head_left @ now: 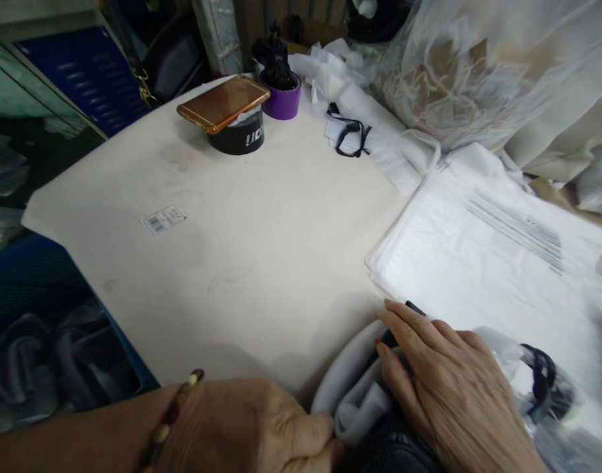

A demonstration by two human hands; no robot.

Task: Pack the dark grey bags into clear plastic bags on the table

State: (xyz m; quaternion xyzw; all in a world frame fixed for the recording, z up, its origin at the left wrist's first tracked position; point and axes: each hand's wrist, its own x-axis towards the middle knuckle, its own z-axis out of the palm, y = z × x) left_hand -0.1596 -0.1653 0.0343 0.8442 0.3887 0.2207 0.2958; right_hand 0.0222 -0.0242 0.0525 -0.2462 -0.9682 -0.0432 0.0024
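Observation:
At the bottom of the head view, my left hand (281, 430), with a beaded bracelet at its wrist, has its fingers closed on the edge of a grey-white item (360, 387). My right hand (443, 381) lies over the right side of that item, its fingers together and pointing up and left, pressed on a black part (390, 338). Dark textured material (394, 447) shows between the hands at the lower edge. The fingertips of my left hand are partly cut off by the frame.
On the pale table (281, 217) are a gold phone (224, 104) on a black tape roll (239, 136), a purple roll (283, 98), black cords (350, 138) and a barcode label (163, 220). White plastic bags (478, 243) lie right; a blue crate (29, 276) stands left.

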